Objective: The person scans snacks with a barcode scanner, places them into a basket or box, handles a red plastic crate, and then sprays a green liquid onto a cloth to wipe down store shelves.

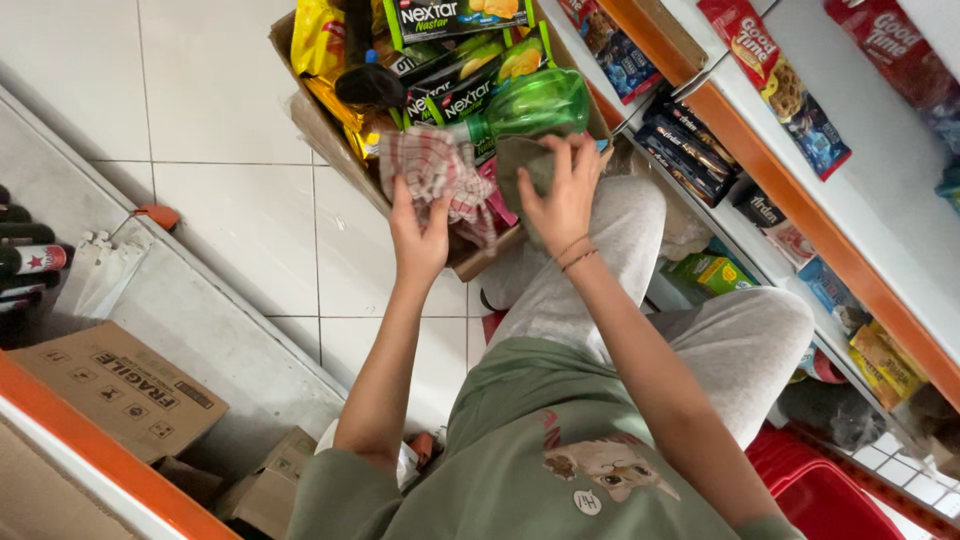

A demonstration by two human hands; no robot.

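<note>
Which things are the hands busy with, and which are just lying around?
In use: left hand holding checked cloth; right hand on grey cloth by the green bottle; open cardboard box of snacks.
Lying about: flat brown carton, dark bottles, shelf snack packets, red basket.

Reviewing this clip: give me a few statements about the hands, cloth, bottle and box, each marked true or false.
1. The left hand grips a checked cloth. True.
2. The green bottle stands upright on the floor. False: it lies on its side over the cardboard box.
3. The right hand presses a grey-green cloth beside the bottle. True.
4. The box is empty. False: snack packets fill it.
5. The right wrist is bare. False: it wears thin bracelets.
</note>
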